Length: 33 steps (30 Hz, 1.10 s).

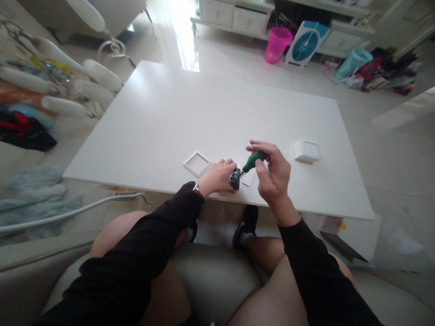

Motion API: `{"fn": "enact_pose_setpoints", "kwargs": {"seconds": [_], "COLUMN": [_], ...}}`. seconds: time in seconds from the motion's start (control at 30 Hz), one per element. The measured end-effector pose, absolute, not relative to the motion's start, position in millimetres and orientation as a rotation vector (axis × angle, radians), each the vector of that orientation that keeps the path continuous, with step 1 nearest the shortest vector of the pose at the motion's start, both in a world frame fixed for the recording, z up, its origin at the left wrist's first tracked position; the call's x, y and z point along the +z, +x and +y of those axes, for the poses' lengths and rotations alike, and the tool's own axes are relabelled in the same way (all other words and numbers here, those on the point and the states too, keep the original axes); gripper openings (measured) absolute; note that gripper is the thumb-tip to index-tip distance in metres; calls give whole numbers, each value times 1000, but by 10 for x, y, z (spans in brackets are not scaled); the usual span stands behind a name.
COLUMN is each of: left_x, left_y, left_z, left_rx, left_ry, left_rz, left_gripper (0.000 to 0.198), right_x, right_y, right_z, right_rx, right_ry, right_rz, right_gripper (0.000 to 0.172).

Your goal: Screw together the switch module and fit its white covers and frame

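Note:
My left hand (220, 175) is closed around a small dark switch or socket module (234, 179), steadying it near the front edge of the white table. A green-handled screwdriver (253, 162) is gripped in my right hand (274, 174), its shaft slanting down to the left. The tip meets the module, though the exact contact point is too small to make out. Left of my left hand lies a white square frame (197, 164). A small white flat piece (248, 179) rests just right of the module, partly behind my right hand.
A white box-shaped wall socket (306, 151) stands on the right of the white table (163, 117). White lamp arms (98, 86) reach in at the left. Beyond the table are a pink basket (277, 44) and a blue fan (306, 43).

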<state>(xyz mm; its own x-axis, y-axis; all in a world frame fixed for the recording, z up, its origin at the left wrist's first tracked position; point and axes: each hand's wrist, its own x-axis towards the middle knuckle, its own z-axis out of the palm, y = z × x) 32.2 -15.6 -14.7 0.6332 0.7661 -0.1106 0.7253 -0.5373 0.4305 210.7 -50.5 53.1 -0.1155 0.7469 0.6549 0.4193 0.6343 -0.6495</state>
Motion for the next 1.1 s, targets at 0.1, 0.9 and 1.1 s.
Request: {"fn": "enact_pose_setpoints", "kwargs": {"seconds": [0.1, 0.9, 1.1], "left_x": [-144, -162, -125], "left_y": [322, 298, 211], "left_z": [-158, -159, -87], "left_rx": [140, 241, 211], "left_ry": [2423, 2416, 2347], "left_rz": [1164, 1168, 1097], "left_gripper": [63, 46, 75], "right_x": [515, 505, 524], "right_y": [2098, 2137, 2157], "right_z": [-498, -441, -423], "right_rx": [305, 291, 116], "right_ry": [-981, -979, -1080], "right_rz": [-1739, -1725, -1672], "right_gripper": [26, 27, 20]}}
